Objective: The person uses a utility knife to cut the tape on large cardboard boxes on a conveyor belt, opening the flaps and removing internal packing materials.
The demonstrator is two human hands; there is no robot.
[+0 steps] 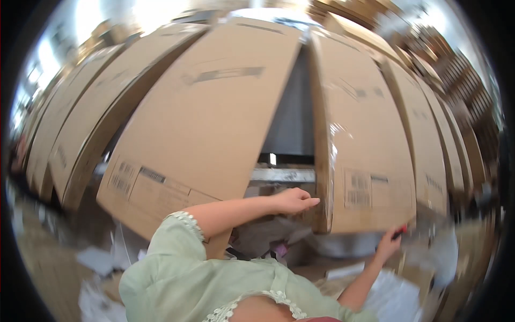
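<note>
A tall flat cardboard carton (362,139) stands on end to the right of centre, with clear tape glinting along its left edge. My left hand (294,201) reaches across to that carton's lower left edge; its fingers are loosely curled, and I see nothing in them. Whether it touches the cardboard I cannot tell. Below the same carton's lower right corner, my right hand (387,247) grips a small red and black tool (399,232), blurred and partly covered by the fingers. A wider carton (198,118) leans at the left, behind my left forearm.
More cartons (102,112) stand in a row at the left, and others (418,129) at the right. Between the two middle cartons shows a dark grey panel (292,118) above a pale metal bar (283,175). Plastic wrap and paper scraps (394,295) litter the floor.
</note>
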